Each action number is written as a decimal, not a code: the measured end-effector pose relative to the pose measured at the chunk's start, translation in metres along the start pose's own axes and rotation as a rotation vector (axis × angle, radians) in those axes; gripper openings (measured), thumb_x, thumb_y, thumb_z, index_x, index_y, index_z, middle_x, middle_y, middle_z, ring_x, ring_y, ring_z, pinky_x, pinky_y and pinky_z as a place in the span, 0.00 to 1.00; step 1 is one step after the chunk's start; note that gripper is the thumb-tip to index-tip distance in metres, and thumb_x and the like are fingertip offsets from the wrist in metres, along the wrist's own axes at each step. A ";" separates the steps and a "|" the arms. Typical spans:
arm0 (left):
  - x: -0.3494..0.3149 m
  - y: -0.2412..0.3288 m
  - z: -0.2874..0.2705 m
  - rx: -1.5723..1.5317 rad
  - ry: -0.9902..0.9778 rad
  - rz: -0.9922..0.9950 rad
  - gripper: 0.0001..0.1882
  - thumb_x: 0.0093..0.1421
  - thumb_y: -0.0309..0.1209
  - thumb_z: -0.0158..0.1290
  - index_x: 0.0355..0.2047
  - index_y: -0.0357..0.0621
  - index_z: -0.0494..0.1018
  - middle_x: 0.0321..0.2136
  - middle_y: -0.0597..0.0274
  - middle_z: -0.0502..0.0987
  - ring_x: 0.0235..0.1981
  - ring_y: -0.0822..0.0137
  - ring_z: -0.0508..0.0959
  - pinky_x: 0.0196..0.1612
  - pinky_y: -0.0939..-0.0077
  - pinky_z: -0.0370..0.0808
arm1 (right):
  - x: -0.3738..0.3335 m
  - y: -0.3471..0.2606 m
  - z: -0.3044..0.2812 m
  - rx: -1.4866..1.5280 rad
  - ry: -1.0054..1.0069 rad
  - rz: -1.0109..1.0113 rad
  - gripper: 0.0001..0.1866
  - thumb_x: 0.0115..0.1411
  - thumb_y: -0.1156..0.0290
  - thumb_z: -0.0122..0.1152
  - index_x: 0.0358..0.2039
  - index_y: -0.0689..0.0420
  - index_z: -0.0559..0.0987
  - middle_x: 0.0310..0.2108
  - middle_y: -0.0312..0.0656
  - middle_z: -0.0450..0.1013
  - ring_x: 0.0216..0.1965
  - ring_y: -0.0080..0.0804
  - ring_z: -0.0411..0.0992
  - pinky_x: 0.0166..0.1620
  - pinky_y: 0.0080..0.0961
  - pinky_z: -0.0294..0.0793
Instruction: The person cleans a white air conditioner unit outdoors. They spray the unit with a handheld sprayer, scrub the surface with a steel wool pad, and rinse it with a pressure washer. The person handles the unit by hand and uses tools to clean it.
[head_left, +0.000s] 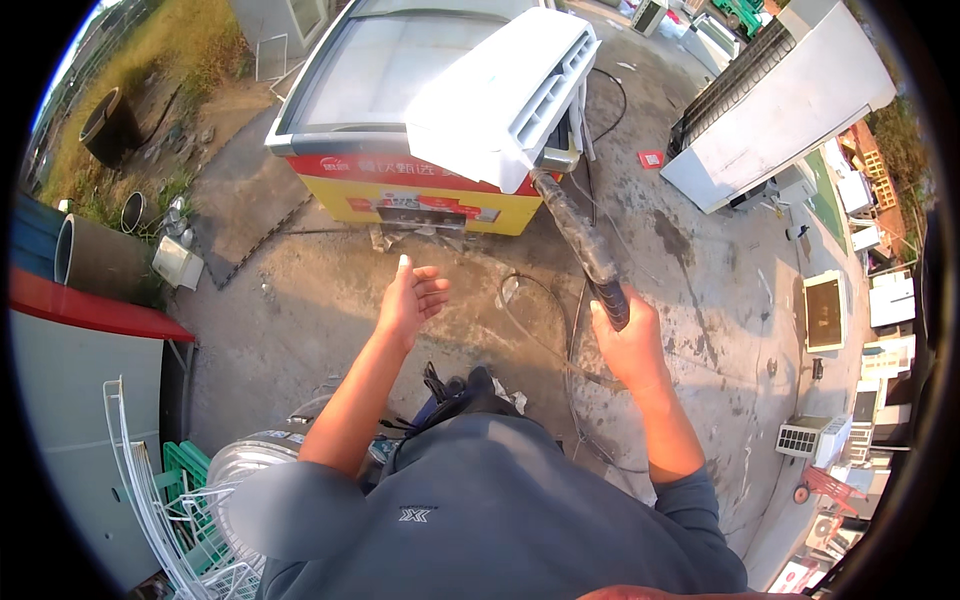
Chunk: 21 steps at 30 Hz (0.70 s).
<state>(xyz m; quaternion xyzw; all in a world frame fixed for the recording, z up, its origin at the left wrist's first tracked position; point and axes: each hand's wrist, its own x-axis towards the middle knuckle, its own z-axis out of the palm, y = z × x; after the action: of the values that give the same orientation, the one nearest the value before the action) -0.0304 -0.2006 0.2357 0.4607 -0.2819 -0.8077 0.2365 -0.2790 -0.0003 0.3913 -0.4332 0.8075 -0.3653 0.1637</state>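
My right hand (pixel 630 342) is closed round the black lower end of a long, dark, worn pipe-like bar (pixel 580 232). The bar slants up and left, and its far end meets the corner of a white plastic housing with slots (pixel 510 90); whether the two are joined I cannot tell. That housing lies tilted on top of a chest freezer (pixel 345 85) with a glass lid and a red and yellow front. In front of the freezer, my left hand (pixel 410 304) hangs in the air, holding nothing, with its fingers apart and thumb up.
Cables (pixel 560 300) trail over the concrete floor between me and the freezer. A white refrigerator (pixel 775 110) leans at the far right. White wire racks (pixel 150 490) stand close on my left, below a red-edged grey panel (pixel 85 390). Discarded appliances line the right side.
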 end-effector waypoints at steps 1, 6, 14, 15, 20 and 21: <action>0.005 -0.011 -0.033 0.038 0.117 -0.016 0.30 0.72 0.61 0.37 0.49 0.49 0.73 0.39 0.63 0.81 0.39 0.67 0.80 0.44 0.69 0.75 | 0.008 0.004 -0.005 -0.011 0.037 -0.024 0.11 0.61 0.70 0.66 0.41 0.61 0.79 0.25 0.48 0.76 0.26 0.41 0.75 0.34 0.36 0.75; 0.012 -0.086 -0.202 0.094 0.538 -0.202 0.25 0.70 0.56 0.45 0.48 0.48 0.73 0.37 0.61 0.81 0.35 0.64 0.79 0.39 0.65 0.75 | 0.052 -0.019 0.006 -0.016 0.026 -0.039 0.10 0.62 0.70 0.66 0.40 0.61 0.79 0.25 0.47 0.75 0.26 0.39 0.74 0.34 0.34 0.74; 0.004 -0.211 -0.413 0.287 0.813 -0.592 0.18 0.68 0.47 0.50 0.44 0.47 0.74 0.31 0.56 0.79 0.22 0.59 0.76 0.24 0.56 0.70 | 0.139 -0.053 0.034 -0.021 0.142 0.098 0.12 0.63 0.67 0.65 0.38 0.63 0.78 0.23 0.43 0.74 0.25 0.31 0.72 0.34 0.34 0.73; 0.005 -0.207 -0.414 0.274 0.794 -0.607 0.18 0.68 0.47 0.50 0.45 0.46 0.74 0.32 0.56 0.80 0.23 0.59 0.77 0.26 0.55 0.72 | 0.145 -0.059 0.044 -0.077 0.141 0.063 0.12 0.62 0.67 0.65 0.38 0.64 0.78 0.24 0.44 0.75 0.26 0.35 0.72 0.35 0.35 0.73; 0.048 -0.153 -0.420 0.220 0.669 -0.585 0.21 0.67 0.46 0.51 0.51 0.45 0.74 0.33 0.55 0.81 0.26 0.58 0.78 0.27 0.55 0.72 | 0.216 -0.071 0.066 -0.018 0.224 0.273 0.13 0.61 0.66 0.65 0.34 0.65 0.78 0.22 0.45 0.75 0.25 0.36 0.73 0.34 0.37 0.74; 0.062 -0.141 -0.422 0.181 0.639 -0.555 0.21 0.67 0.46 0.51 0.52 0.45 0.74 0.33 0.55 0.81 0.26 0.58 0.78 0.27 0.55 0.72 | 0.220 -0.076 0.074 -0.031 0.236 0.269 0.13 0.61 0.65 0.64 0.33 0.65 0.78 0.21 0.43 0.74 0.25 0.34 0.73 0.34 0.36 0.73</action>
<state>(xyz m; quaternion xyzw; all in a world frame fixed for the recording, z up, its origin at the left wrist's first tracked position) 0.2943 -0.2379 -0.0731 0.7649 -0.1294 -0.6295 0.0442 -0.3179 -0.2406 0.4083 -0.2778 0.8772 -0.3762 0.1084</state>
